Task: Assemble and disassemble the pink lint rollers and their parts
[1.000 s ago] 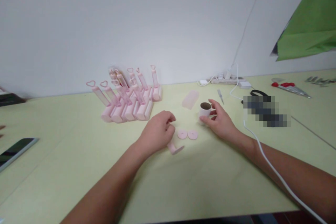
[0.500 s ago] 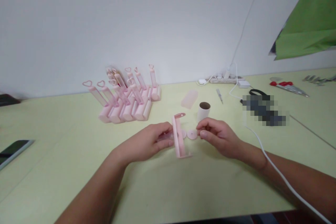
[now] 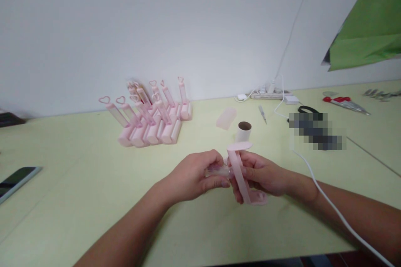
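pink roller frame gripped in both hands above the table

head view: a pink roller frame (image 3: 239,171) is held just above the pale green table (image 3: 78,200), near its front edge and in the middle of the view. the frame's flat arm is tilted, with its rounded top end up and away and its lower end down towards the person. the left hand (image 3: 194,175) is closed on the translucent handle (image 3: 219,171) that sticks out sideways from the frame; its fingers are curled over the handle and the thumb is pressed under it. the right hand (image 3: 263,173) is closed on the frame's arm from the other side, with the fingers wrapped behind it and the thumb laid along its near face. the two hands are almost touching.

just beyond the frame a cardboard tube (image 3: 243,131) is stood upright on the table, and a translucent pink cover (image 3: 226,117) is laid on its side a little further back. a cluster of pink lint rollers (image 3: 153,117) with heart-shaped handle ends is set to the left of these, near the wall. a phone (image 3: 15,177) is seen at the left edge. a white cable (image 3: 316,179) is run across the right forearm. a small screwdriver (image 3: 262,114), a power strip (image 3: 269,94) and red-handled scissors (image 3: 344,104) are laid further right, under a green cloth (image 3: 369,29).
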{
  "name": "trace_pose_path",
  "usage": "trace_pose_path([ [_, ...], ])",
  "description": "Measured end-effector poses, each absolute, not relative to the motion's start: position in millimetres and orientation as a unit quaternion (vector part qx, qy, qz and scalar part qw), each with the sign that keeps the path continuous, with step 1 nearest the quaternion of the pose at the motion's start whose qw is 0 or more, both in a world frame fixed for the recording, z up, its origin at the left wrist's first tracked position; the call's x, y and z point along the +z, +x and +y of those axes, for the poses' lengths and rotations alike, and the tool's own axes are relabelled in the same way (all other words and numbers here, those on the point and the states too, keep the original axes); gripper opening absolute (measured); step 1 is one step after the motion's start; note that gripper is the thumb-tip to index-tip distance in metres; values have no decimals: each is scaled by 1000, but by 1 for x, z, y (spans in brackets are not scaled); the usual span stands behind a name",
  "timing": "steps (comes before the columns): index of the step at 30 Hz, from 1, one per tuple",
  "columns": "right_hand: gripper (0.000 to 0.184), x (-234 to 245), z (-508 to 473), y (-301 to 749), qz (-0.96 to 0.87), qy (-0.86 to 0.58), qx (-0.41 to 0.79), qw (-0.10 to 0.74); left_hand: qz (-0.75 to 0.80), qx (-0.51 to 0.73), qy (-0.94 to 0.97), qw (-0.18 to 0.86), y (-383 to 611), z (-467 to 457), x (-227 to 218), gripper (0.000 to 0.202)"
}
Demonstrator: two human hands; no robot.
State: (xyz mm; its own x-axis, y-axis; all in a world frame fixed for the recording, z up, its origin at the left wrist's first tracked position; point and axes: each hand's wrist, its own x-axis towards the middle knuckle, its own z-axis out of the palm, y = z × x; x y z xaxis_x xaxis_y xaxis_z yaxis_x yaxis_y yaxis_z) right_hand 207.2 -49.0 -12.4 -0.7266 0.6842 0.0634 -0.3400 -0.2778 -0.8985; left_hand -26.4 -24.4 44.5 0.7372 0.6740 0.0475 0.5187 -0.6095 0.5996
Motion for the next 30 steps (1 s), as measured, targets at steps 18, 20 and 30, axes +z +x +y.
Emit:
trace_pose_path([
  [18, 21, 5, -21, 239, -499, -360, 375, 693, 346, 158, 884, 273, -41, -14, 45, 34],
  [20, 19, 7, -10, 247, -490, -371, 294, 732, 347, 156, 883, 275, -41, -15, 44, 33],
  [30, 49, -29, 46, 300, -620, -681, 47, 386, 351, 142, 885, 272, -40, -13, 41, 35],
])
